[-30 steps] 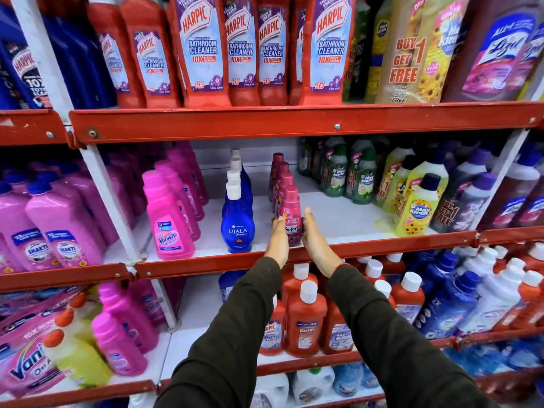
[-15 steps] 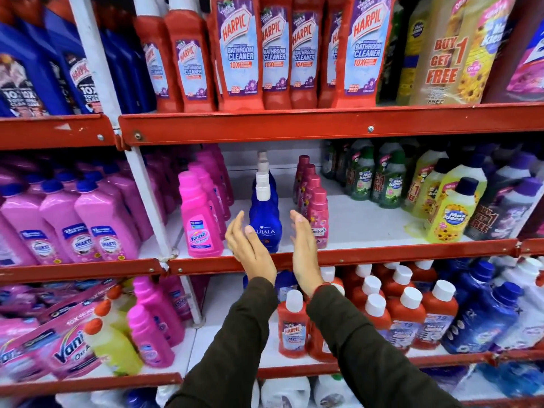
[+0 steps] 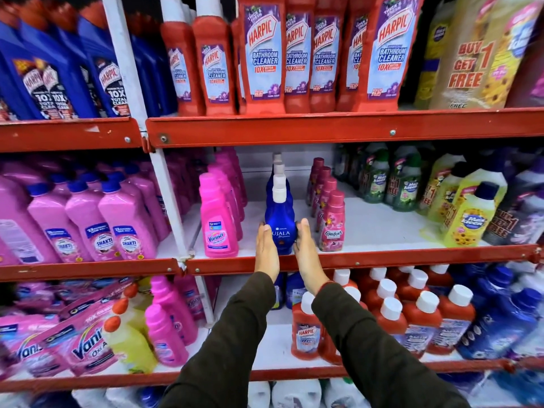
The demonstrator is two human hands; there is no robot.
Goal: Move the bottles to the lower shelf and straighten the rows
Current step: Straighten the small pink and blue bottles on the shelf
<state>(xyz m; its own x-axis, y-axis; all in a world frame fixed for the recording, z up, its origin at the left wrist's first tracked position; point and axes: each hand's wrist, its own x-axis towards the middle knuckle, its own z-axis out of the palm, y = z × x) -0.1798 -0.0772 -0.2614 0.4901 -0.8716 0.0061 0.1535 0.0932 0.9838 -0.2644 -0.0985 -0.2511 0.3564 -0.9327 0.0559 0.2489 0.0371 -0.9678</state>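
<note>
A row of blue Ujala bottles point(image 3: 279, 213) with white caps stands on the middle shelf point(image 3: 382, 258). My left hand point(image 3: 266, 250) lies flat against the front bottle's left side. My right hand point(image 3: 307, 254) presses flat on its right side, so the bottle sits between both palms. A row of dark pink Comfort bottles point(image 3: 332, 222) stands just right of it, and a row of pink Vanish bottles point(image 3: 216, 219) just left. The lower shelf point(image 3: 273, 347) below holds small red Harpic bottles point(image 3: 306, 331).
Yellow and green Max Kleen bottles point(image 3: 468, 219) fill the middle shelf's right side, with bare white shelf before them. Pink Shakti bottles point(image 3: 97, 228) stand beyond the white upright post point(image 3: 167, 201). Large red Harpic bottles point(image 3: 265, 54) line the top shelf. Vanish pouches point(image 3: 73, 343) lie lower left.
My hands left the front Comfort bottle, swung left with palms apart, and now close on both sides of the front Ujala bottle. The view has moved closer.
</note>
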